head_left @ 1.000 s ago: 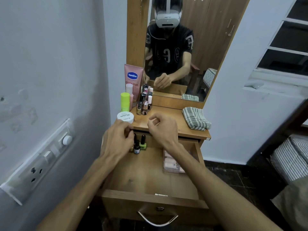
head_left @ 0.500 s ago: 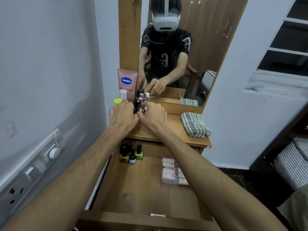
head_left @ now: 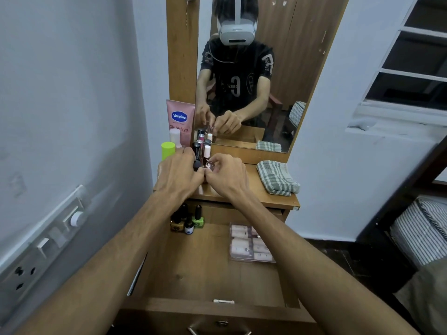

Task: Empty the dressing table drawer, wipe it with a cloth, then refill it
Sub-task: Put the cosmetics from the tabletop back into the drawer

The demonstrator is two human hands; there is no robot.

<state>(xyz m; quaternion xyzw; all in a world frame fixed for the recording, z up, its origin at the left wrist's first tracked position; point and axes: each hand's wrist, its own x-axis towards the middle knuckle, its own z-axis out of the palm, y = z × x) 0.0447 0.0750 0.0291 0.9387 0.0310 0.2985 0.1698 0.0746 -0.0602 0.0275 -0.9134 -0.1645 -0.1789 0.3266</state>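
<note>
The wooden drawer (head_left: pixel 208 274) stands pulled out below the dressing table top (head_left: pixel 256 189). In its back left corner stand several nail polish bottles (head_left: pixel 189 220); a clear box of pink items (head_left: pixel 249 243) lies at its right. Both hands are up on the table top, at a cluster of small bottles (head_left: pixel 202 147) by the mirror. My left hand (head_left: pixel 179 175) curls its fingers round a dark-capped bottle (head_left: pixel 196 164). Beside it, my right hand (head_left: pixel 227 176) pinches a small bottle with a shiny round cap (head_left: pixel 209 164). A folded checked cloth (head_left: pixel 275 177) lies on the top at the right.
A pink Vaseline tube (head_left: pixel 180 122) and a green-capped bottle (head_left: pixel 168 149) stand at the table's back left. The wall with a switch panel (head_left: pixel 48 238) runs close on the left. A striped mattress (head_left: pixel 420 228) is at the right. The mirror (head_left: pixel 251 76) reflects me.
A second ago both hands were at the front edge of the table top, above the drawer's back. They moved forward to the bottle cluster and now hold small bottles there.
</note>
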